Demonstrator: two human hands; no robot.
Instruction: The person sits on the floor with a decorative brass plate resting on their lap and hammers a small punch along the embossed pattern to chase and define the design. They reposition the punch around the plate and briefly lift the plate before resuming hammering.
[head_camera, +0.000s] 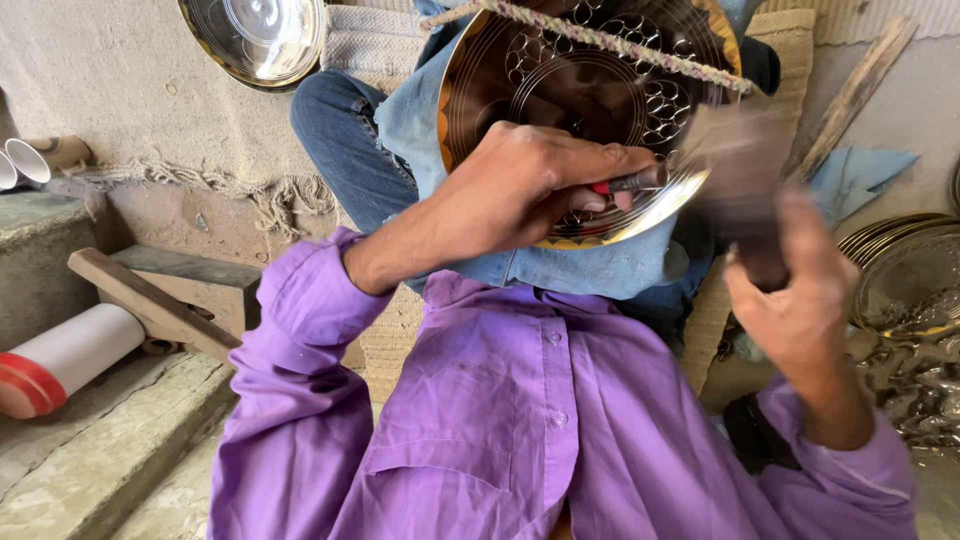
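A round dark metal plate (560, 70) with engraved circle patterns and a golden rim rests against my knees on a blue cloth (590, 268). My left hand (530, 185) is closed around a thin metal chisel (640, 181) with a red grip, its tip against the plate's lower right rim. My right hand (800, 300) holds a dark wooden mallet (740, 180), blurred with motion, just right of the chisel's end. A braided cord (600, 40) runs across the plate's top.
Another shiny plate (255, 35) lies at the upper left. A stack of metal plates (905, 275) sits at the right. A white and red roll (60, 358) and a wooden stick (150, 305) lie on stone steps at the left.
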